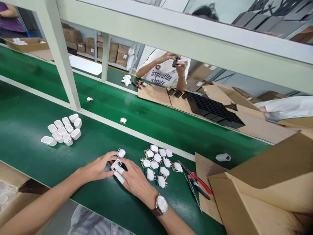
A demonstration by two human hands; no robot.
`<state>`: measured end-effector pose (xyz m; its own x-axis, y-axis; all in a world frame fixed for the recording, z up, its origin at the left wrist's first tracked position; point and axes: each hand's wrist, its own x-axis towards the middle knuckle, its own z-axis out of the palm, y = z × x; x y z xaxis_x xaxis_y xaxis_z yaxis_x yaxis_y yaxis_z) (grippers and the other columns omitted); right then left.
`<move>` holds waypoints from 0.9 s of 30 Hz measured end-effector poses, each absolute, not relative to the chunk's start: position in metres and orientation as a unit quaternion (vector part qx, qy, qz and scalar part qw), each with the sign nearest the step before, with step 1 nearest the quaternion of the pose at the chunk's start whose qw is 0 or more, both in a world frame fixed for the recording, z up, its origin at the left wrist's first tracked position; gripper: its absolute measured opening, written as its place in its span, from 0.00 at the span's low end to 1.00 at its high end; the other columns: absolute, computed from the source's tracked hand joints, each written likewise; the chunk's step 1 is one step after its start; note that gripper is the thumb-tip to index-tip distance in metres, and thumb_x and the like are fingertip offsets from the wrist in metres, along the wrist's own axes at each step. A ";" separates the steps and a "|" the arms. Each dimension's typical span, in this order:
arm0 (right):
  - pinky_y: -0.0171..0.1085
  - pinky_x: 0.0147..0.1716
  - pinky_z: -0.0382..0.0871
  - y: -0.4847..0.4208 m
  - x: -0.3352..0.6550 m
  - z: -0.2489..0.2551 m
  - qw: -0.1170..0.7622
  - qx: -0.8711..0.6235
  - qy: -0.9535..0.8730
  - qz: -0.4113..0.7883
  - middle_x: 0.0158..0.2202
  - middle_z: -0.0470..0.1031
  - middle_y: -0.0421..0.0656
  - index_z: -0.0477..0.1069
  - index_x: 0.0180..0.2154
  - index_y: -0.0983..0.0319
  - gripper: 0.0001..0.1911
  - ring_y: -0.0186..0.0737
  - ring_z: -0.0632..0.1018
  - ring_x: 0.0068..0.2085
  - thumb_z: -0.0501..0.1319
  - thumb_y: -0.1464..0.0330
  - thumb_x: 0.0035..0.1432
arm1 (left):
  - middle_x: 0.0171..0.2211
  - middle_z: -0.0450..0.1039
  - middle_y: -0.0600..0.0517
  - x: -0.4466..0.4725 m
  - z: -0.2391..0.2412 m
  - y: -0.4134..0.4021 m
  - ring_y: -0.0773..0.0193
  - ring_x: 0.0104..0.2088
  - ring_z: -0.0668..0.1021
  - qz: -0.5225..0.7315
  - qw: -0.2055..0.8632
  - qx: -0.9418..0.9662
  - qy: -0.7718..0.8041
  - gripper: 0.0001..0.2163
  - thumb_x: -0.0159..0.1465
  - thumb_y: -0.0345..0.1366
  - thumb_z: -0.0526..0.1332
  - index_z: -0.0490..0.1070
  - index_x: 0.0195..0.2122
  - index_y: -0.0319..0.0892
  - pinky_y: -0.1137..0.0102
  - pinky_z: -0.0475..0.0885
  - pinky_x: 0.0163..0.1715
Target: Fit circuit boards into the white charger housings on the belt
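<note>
Both my hands meet on the green bench near its front edge. My left hand [99,167] and my right hand [133,178], which has a white finger cot, pinch a small white charger part [115,164] together. A second white piece [121,152] lies just beyond my fingertips. To the right of my hands sits a cluster of several white plug inserts [158,163] with metal contacts. A group of several empty white charger shells [64,130] stands upright to the far left. A wristwatch [160,205] is on my right wrist.
Red-handled pliers [198,182] lie on cardboard [204,166] beside an open carton [264,192] at right. A lone white shell [223,157] lies past them. Across the belt [151,120] a person [164,70] handles a black part beside black trays [212,109].
</note>
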<state>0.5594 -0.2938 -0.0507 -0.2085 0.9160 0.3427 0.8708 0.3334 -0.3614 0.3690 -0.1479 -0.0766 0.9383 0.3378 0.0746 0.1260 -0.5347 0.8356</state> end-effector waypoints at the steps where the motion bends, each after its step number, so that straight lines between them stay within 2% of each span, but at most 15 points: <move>1: 0.53 0.52 0.80 -0.295 0.561 -0.051 0.271 -0.584 -0.763 0.058 0.59 0.73 0.54 0.63 0.65 0.56 0.23 0.53 0.79 0.55 0.58 0.69 0.72 | 0.64 0.72 0.46 0.368 -0.077 -0.148 0.53 0.60 0.78 0.123 0.454 0.873 0.131 0.37 0.66 0.29 0.66 0.48 0.72 0.52 0.57 0.78 0.57; 3: 0.51 0.52 0.80 -0.298 0.566 -0.052 0.322 -0.612 -0.718 0.074 0.57 0.74 0.52 0.60 0.67 0.55 0.24 0.50 0.79 0.54 0.58 0.67 0.73 | 0.63 0.72 0.43 0.367 -0.076 -0.149 0.51 0.59 0.79 0.156 0.417 0.888 0.119 0.35 0.67 0.35 0.68 0.52 0.70 0.50 0.56 0.78 0.57; 5: 0.51 0.53 0.79 -0.299 0.573 -0.055 0.359 -0.645 -0.671 0.062 0.56 0.74 0.52 0.59 0.67 0.55 0.23 0.49 0.79 0.54 0.56 0.68 0.74 | 0.61 0.71 0.41 0.366 -0.074 -0.150 0.49 0.58 0.78 0.200 0.349 0.911 0.093 0.28 0.67 0.41 0.70 0.61 0.65 0.47 0.54 0.78 0.57; 7: 0.53 0.54 0.78 -0.298 0.581 -0.058 0.360 -0.672 -0.646 0.035 0.57 0.73 0.53 0.61 0.65 0.56 0.21 0.50 0.79 0.55 0.55 0.68 0.75 | 0.56 0.74 0.42 0.366 -0.071 -0.152 0.50 0.55 0.79 0.231 0.275 0.931 0.064 0.16 0.71 0.40 0.66 0.68 0.57 0.45 0.56 0.79 0.54; 9: 0.55 0.56 0.77 -0.293 0.591 -0.060 0.338 -0.685 -0.645 0.015 0.58 0.72 0.54 0.62 0.65 0.57 0.20 0.53 0.78 0.57 0.56 0.66 0.74 | 0.50 0.76 0.44 0.368 -0.069 -0.155 0.56 0.48 0.81 0.247 0.225 0.941 0.046 0.05 0.75 0.34 0.59 0.72 0.50 0.45 0.62 0.81 0.47; 11: 0.56 0.58 0.76 -0.282 0.604 -0.059 0.314 -0.693 -0.648 0.006 0.59 0.71 0.55 0.63 0.65 0.59 0.21 0.54 0.76 0.58 0.56 0.64 0.74 | 0.48 0.76 0.45 0.369 -0.068 -0.158 0.60 0.42 0.80 0.259 0.198 0.945 0.042 0.06 0.75 0.29 0.56 0.72 0.45 0.44 0.66 0.80 0.40; 14: 0.55 0.63 0.70 -0.254 0.634 -0.054 0.270 -0.732 -0.625 0.010 0.63 0.68 0.57 0.63 0.66 0.63 0.24 0.55 0.73 0.62 0.56 0.63 0.73 | 0.44 0.75 0.45 0.370 -0.068 -0.163 0.61 0.37 0.77 0.254 0.170 0.950 0.057 0.07 0.74 0.29 0.56 0.71 0.39 0.43 0.67 0.77 0.33; 16: 0.54 0.65 0.68 -0.227 0.658 -0.051 0.241 -0.765 -0.597 0.016 0.64 0.66 0.60 0.62 0.66 0.68 0.26 0.56 0.72 0.64 0.58 0.63 0.72 | 0.41 0.74 0.46 0.369 -0.069 -0.167 0.61 0.35 0.76 0.235 0.168 0.955 0.068 0.08 0.73 0.28 0.56 0.70 0.37 0.43 0.68 0.75 0.32; 19: 0.53 0.60 0.70 -0.178 0.690 -0.051 0.221 -0.796 -0.562 0.024 0.59 0.70 0.64 0.66 0.62 0.73 0.28 0.60 0.75 0.59 0.62 0.63 0.68 | 0.39 0.73 0.47 0.370 -0.067 -0.171 0.62 0.34 0.77 0.231 0.195 0.951 0.070 0.08 0.72 0.28 0.56 0.71 0.37 0.44 0.69 0.75 0.32; 21: 0.51 0.56 0.72 -0.149 0.703 -0.052 0.212 -0.811 -0.544 0.030 0.54 0.74 0.62 0.71 0.57 0.73 0.24 0.59 0.77 0.55 0.64 0.64 0.65 | 0.38 0.73 0.48 0.372 -0.061 -0.167 0.62 0.34 0.77 0.238 0.224 0.943 0.063 0.07 0.72 0.28 0.56 0.71 0.38 0.44 0.70 0.75 0.33; 23: 0.48 0.54 0.72 -0.133 0.707 -0.051 0.207 -0.816 -0.538 0.037 0.48 0.76 0.58 0.75 0.49 0.70 0.16 0.56 0.77 0.51 0.64 0.66 0.64 | 0.39 0.74 0.48 0.378 -0.050 -0.152 0.62 0.36 0.78 0.246 0.250 0.935 0.058 0.05 0.72 0.29 0.58 0.70 0.38 0.43 0.70 0.74 0.34; 25: 0.45 0.52 0.71 -0.136 0.702 -0.046 0.207 -0.809 -0.548 0.041 0.44 0.76 0.55 0.76 0.42 0.67 0.08 0.52 0.77 0.48 0.63 0.69 0.63 | 0.42 0.74 0.48 0.391 -0.036 -0.124 0.61 0.39 0.79 0.265 0.256 0.927 0.074 0.04 0.72 0.31 0.59 0.70 0.38 0.44 0.69 0.74 0.38; 27: 0.43 0.53 0.70 -0.160 0.689 -0.038 0.210 -0.791 -0.573 0.042 0.44 0.75 0.52 0.75 0.40 0.65 0.05 0.50 0.76 0.48 0.60 0.72 0.63 | 0.42 0.75 0.48 0.413 -0.023 -0.086 0.60 0.40 0.79 0.282 0.226 0.924 0.128 0.04 0.72 0.33 0.59 0.71 0.38 0.44 0.68 0.74 0.42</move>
